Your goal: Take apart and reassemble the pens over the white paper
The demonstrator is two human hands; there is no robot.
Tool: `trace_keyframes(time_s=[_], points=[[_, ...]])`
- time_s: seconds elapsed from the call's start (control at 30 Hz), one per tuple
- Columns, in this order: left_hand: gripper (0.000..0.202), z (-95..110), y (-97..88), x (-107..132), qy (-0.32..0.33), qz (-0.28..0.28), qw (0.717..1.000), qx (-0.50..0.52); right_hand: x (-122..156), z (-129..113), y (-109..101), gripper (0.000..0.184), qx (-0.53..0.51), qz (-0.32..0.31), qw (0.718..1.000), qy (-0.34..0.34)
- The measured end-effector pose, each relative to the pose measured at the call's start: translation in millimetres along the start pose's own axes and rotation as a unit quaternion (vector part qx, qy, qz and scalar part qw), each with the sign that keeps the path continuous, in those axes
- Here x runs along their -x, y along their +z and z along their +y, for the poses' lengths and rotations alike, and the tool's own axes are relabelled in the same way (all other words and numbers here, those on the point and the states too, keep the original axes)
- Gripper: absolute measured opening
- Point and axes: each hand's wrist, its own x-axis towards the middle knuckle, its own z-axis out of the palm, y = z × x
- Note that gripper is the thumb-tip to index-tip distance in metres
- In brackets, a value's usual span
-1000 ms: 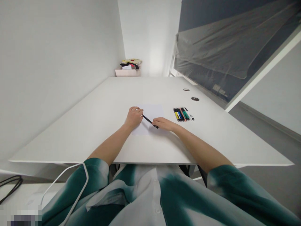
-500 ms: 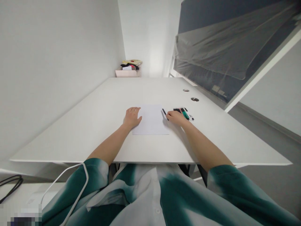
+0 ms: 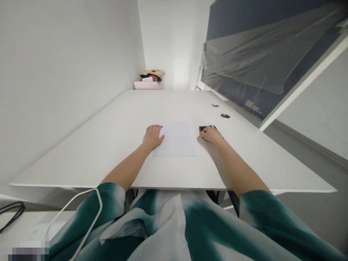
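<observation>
A white sheet of paper (image 3: 176,139) lies on the white table (image 3: 114,145) in front of me. My left hand (image 3: 152,136) rests open and flat on the sheet's left edge. My right hand (image 3: 211,134) is to the right of the sheet, fingers curled down over the row of coloured marker pens (image 3: 204,127). The hand hides most of the pens, and only dark ends poke out at its left. The black pen it carried appears to be still under its fingers among them.
Two round cable holes (image 3: 225,116) sit in the table beyond the pens. A pink box with items piled on it (image 3: 148,84) stands at the table's far end. A dark board wrapped in plastic film (image 3: 258,54) leans on the right. A white cable (image 3: 73,214) crosses my lap.
My right hand carried the black pen off the paper to the right and now sits on the marker row. My left hand let go of the pen's end and flattened on the paper's edge.
</observation>
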Motion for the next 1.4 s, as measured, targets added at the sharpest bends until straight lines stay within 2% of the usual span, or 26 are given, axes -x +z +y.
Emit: trace_keyframes(time_s=[0.27,1.4], points=[[0.044,1.2,-2.3,0.1,-0.005,-0.008,1.0,0.002,-2.4,2.4,1.8,0.032,0.009,0.002,1.0,0.02],[0.037,-0.2,0.5,0.5,-0.009,-0.001,1.0,0.008,-4.7,7.9,2.3,0.027,0.014,-0.025,0.999,0.021]])
